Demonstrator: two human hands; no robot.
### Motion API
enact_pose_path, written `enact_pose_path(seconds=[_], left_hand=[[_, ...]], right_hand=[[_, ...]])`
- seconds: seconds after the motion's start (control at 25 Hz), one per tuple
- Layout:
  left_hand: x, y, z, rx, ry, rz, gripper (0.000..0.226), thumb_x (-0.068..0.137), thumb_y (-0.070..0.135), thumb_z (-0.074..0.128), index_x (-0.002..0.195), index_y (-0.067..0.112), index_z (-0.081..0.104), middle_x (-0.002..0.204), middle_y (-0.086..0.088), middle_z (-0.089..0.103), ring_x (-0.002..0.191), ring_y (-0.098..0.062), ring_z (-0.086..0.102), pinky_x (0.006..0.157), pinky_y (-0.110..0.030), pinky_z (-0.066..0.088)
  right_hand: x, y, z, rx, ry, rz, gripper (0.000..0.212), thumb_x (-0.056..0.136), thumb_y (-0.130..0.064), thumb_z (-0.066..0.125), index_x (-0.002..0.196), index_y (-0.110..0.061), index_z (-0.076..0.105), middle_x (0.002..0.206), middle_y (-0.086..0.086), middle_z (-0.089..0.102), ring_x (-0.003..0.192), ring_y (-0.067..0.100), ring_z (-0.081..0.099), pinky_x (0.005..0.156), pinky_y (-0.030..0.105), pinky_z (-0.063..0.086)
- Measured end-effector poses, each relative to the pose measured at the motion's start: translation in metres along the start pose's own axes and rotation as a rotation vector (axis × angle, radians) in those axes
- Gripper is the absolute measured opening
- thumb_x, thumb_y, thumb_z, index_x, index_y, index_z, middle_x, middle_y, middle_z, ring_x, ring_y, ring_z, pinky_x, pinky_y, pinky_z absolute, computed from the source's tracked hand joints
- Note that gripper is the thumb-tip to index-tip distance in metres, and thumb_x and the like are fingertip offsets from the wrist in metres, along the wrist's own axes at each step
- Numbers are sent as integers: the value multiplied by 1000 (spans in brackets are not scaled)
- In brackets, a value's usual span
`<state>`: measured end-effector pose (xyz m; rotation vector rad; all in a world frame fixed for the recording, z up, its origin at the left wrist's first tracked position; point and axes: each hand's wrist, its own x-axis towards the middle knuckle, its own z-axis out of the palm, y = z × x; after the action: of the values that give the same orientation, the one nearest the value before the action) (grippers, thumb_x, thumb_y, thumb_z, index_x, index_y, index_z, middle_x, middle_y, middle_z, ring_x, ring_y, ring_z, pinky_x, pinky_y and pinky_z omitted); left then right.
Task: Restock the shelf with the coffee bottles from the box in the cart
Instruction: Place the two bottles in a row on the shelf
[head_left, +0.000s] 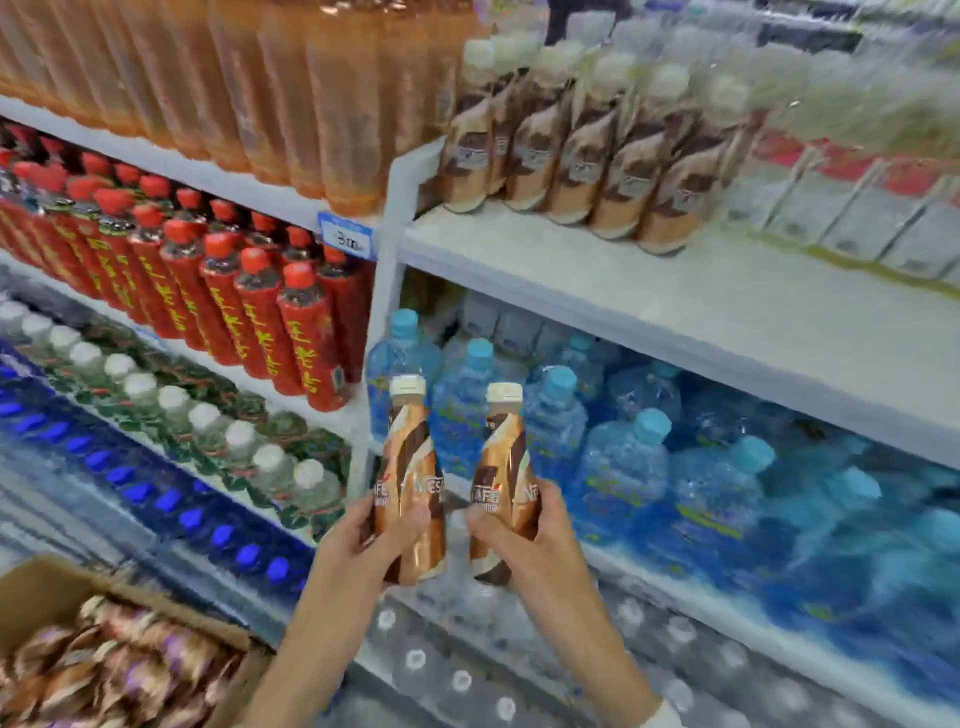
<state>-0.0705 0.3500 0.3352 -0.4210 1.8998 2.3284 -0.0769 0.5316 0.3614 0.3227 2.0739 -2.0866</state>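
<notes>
My left hand (363, 540) grips one brown and tan coffee bottle (410, 467) with a cream cap, held upright. My right hand (530, 535) grips a second coffee bottle (504, 467) just beside it. Both bottles hang in front of the shelf unit, below the white shelf (675, 291) where a row of the same coffee bottles (571, 150) stands at the back left. A cardboard box (52, 587) with several more coffee bottles (114, 670) lying in it sits at the bottom left.
Blue-capped water bottles (597, 431) fill the shelf behind my hands. Red bottles (249, 306) and orange drink bottles (291, 88) stand on the left shelves. Clear bottles (857, 208) line the right of the coffee shelf. White-capped bottles (467, 670) sit low in front.
</notes>
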Motion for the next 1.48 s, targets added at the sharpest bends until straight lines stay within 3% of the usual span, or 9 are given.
enact_pose_path(seconds=[0.32,0.48,0.6,0.76,0.88,1.0,1.24,1.36,1.48], left_hand=[[-11,33,162,68,-278,163,57,53,58,89,101,30,79,103,-4,79,90,-19,77,67,-23,59],[-5,81,226,126,-405,308,61,55,68,86,103,33,77,100,-2,79,88,-16,76,68,-22,58],[17,110,268,135,-432,395,47,63,55,84,105,34,75,103,3,79,93,-15,75,77,-27,57],[56,133,311,182,-439,494,42,78,27,85,115,23,66,91,14,76,78,3,69,64,-12,51],[79,139,325,247,-440,549,50,79,17,84,123,22,59,99,12,74,85,7,69,66,-8,51],[91,135,326,338,-443,586,52,78,20,86,114,39,53,108,15,67,89,15,64,68,-3,48],[98,122,322,397,-497,601,57,68,45,83,113,49,47,102,38,64,96,15,62,76,-3,48],[105,122,316,415,-574,565,70,60,51,84,121,47,50,111,27,69,104,5,67,89,-17,52],[117,131,305,401,-712,535,82,61,27,87,132,42,51,122,16,70,114,-3,66,97,-24,52]], right_hand=[[-44,-66,-163,46,177,-167,35,80,-34,84,106,-35,61,84,-13,73,74,4,70,59,15,53],[-41,-117,-214,12,255,-302,45,73,-40,86,109,-33,60,86,-13,74,78,9,73,71,34,62],[-22,-150,-240,6,326,-412,53,69,-35,85,113,-31,56,86,-13,73,75,6,72,58,20,55],[10,-172,-257,-41,409,-472,51,72,-30,84,109,-29,50,92,-10,69,74,-5,66,68,24,48],[30,-172,-262,-48,426,-465,49,77,-23,83,109,-28,47,102,-1,67,78,-2,66,71,27,48],[40,-163,-262,-25,451,-470,52,73,-21,84,109,-27,46,102,2,65,78,-1,66,72,26,48],[49,-145,-260,-41,467,-500,59,74,-22,84,115,-31,43,97,-10,66,84,-3,65,72,17,51],[42,-141,-271,-130,377,-469,71,76,-14,87,124,-37,40,112,-8,65,92,-6,66,78,15,53],[32,-147,-291,-170,303,-451,86,67,-4,83,139,-28,43,125,-1,65,111,7,64,89,27,54]])
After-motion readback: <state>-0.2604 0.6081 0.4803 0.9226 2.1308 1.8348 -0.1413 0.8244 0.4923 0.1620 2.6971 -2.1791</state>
